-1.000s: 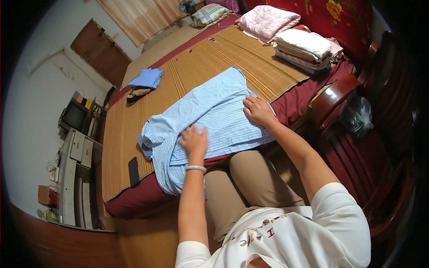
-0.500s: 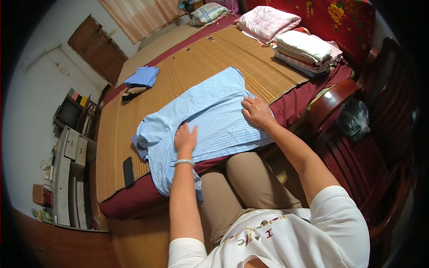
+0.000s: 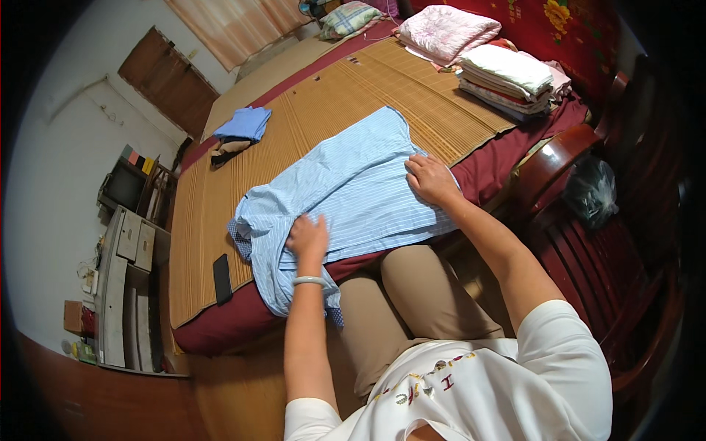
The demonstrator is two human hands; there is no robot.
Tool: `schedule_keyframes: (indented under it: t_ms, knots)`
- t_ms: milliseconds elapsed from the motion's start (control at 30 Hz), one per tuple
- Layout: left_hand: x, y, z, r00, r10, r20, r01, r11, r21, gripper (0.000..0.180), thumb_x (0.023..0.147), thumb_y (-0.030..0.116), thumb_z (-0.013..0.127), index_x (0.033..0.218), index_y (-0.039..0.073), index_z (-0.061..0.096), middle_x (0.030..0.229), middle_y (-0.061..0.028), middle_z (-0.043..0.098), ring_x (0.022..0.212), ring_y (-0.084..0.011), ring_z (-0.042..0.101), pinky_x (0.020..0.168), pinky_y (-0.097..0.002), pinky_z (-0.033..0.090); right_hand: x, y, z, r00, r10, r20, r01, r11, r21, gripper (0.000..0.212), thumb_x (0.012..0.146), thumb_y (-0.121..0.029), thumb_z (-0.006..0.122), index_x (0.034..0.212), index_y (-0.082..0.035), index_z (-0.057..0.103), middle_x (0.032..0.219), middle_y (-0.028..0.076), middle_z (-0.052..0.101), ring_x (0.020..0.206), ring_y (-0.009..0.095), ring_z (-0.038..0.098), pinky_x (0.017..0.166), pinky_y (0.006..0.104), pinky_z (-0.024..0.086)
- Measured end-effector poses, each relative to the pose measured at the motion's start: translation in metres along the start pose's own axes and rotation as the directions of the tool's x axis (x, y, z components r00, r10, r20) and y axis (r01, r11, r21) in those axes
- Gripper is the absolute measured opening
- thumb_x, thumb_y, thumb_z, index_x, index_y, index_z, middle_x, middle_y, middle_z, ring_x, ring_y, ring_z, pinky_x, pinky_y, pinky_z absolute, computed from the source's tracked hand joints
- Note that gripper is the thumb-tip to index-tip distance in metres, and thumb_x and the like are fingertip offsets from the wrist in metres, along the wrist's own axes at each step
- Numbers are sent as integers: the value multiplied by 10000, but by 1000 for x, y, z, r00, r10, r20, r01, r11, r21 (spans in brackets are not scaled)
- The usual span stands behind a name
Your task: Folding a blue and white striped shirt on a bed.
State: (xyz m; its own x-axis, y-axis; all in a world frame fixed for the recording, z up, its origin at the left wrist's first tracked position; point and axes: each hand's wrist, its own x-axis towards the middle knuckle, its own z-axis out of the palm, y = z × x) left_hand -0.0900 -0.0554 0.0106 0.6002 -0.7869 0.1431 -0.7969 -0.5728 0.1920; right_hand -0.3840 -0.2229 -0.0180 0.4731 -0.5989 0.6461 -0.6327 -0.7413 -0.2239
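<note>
A light blue striped shirt (image 3: pixel 346 191) lies spread on the bamboo mat (image 3: pixel 309 110) of the bed, one end hanging over the near edge. My left hand (image 3: pixel 307 237) rests flat on the shirt's left part, fingers spread, a pale bangle on the wrist. My right hand (image 3: pixel 430 178) presses on the shirt's right side near the bed edge, fingers curled against the cloth. Neither hand lifts the fabric.
A black phone (image 3: pixel 221 278) lies on the mat at the near left corner. Folded blue cloth (image 3: pixel 244 123) and a dark item sit farther left. Stacks of folded bedding (image 3: pixel 507 73) and pillows (image 3: pixel 351 18) are at the far right. A wooden chair (image 3: pixel 588 242) stands right; drawers (image 3: pixel 129 287) left.
My left hand has slid left and farther along the shirt. My right hand stayed near the shirt's right side, and the view shifted slightly.
</note>
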Motion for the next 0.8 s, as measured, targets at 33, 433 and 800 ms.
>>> schedule_keyframes:
  t_ms: [33,433,800]
  knots:
    - [-9,19,6,988,123,-92,-111,986,124,640,970,505,436,1459,93,461,1532,-168,411,1432,-343,359,1119,-597,274,2,-2,0,1000,-1,-9,1,1000,4,351,922,-264,559,1158,-20,650,1244,150,634,1156,301,588,1054,415,395]
    - [7,79,38,863,488,-133,-494,869,-18,646,982,536,430,1451,95,472,1535,-134,415,1434,-292,354,1162,-484,263,7,-20,-3,1000,-25,-9,25,998,59,311,905,-243,565,1113,-28,652,1175,134,648,1109,297,596,1004,406,428]
    - [33,-113,34,998,-12,-60,-17,886,-463,693,996,554,392,1359,-18,536,1412,-255,514,1314,-424,472,1105,-395,366,8,-14,3,1000,-7,-15,8,999,33,336,920,-275,565,1145,-43,656,1248,147,635,1184,297,573,1054,426,402]
